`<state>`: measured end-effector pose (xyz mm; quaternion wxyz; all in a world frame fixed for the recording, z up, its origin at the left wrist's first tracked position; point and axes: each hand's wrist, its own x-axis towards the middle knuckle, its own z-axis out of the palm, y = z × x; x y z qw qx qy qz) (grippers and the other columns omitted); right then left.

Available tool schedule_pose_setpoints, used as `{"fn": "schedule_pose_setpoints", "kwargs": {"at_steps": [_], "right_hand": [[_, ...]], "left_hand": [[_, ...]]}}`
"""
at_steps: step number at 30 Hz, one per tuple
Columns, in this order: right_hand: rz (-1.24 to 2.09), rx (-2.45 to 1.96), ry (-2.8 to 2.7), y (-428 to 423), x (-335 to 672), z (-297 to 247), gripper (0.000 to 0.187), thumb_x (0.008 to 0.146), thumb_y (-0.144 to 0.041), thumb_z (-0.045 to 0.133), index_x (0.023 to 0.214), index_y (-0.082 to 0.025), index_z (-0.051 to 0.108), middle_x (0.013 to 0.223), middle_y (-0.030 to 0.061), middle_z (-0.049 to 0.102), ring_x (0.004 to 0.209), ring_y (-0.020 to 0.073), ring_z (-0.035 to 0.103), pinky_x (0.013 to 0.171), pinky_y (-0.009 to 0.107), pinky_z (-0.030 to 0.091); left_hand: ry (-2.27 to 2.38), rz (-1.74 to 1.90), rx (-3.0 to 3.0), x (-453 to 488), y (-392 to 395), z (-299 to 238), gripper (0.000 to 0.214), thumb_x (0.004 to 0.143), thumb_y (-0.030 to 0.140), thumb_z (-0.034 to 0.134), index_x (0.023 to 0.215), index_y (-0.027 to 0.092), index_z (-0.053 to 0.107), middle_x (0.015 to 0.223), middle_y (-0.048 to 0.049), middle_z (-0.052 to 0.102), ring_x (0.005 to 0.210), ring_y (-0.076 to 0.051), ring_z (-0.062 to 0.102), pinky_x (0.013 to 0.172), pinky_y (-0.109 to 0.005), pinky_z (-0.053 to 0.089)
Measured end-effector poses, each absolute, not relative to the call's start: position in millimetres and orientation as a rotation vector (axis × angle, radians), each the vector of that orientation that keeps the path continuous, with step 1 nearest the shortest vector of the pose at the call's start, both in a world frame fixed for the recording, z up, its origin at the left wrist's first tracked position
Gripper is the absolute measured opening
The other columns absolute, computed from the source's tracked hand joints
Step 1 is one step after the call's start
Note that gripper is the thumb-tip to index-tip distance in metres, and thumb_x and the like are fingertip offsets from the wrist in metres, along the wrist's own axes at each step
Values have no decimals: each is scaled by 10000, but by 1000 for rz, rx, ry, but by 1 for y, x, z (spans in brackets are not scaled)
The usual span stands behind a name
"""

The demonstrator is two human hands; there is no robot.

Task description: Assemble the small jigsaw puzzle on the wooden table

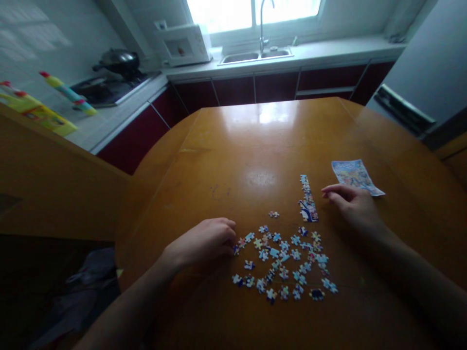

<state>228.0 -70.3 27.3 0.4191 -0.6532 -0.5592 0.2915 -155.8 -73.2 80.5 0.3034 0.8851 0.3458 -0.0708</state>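
Observation:
My left hand [213,238] rests low over the table with its fingers curled down on a dark-blue and pale jigsaw puzzle piece [236,250], at the left edge of a loose spread of pieces [283,273]. Thumb and fingers of my right hand [352,204] are pinched together; whatever is between the tips is too small to make out. Just left of that hand lies a joined strip of puzzle [309,201], standing lengthwise away from me. Partly behind my right hand is a creased printed picture sheet [353,173]. A small piece [273,214] sits apart, left of the strip.
The brown wooden table [233,160] has rounded ends. Beyond it runs a counter with a double sink [241,58] and a white microwave [182,46]. A wok [118,62] stands on the stove at the left, near yellow bottles [44,114]. A fridge [426,63] is at right.

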Motion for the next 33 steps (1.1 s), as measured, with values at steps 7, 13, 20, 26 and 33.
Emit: {"fn": "schedule_pose_setpoints", "kwargs": {"at_steps": [7,13,20,26,33], "right_hand": [[744,-1637,-1401,-71,228,29,168,814,-304,617,868,-218,751,895,60,772,830,232,711,771,359,560],[736,-1614,-1401,-71,228,30,151,812,-312,629,849,-227,748,874,57,773,819,235,713,765,370,568],[742,-1625,-1415,-71,227,30,156,817,-320,620,849,-234,747,879,53,771,827,234,708,747,360,559],[740,-1628,-1423,-70,228,29,160,815,-321,625,857,-229,750,891,53,774,830,240,710,760,366,556],[735,-1615,-1432,-71,228,30,156,816,-321,621,852,-239,749,881,49,772,830,239,711,760,368,563]], "left_hand": [[1020,-116,2339,-165,-64,87,102,866,275,719,791,207,723,874,-2,621,775,-132,586,674,-238,418],[915,-159,2322,-155,-67,82,62,871,235,727,821,200,737,886,-10,643,803,-144,611,705,-243,444],[865,-91,2255,-164,-63,81,99,879,151,680,894,220,750,914,-3,648,794,-120,607,710,-210,451],[814,-136,2223,-163,-62,78,41,867,250,741,869,210,751,898,-5,659,807,-131,619,723,-219,455],[913,-43,2276,-159,-57,77,220,918,378,689,814,188,731,842,-15,628,746,-120,587,658,-226,424]]}}
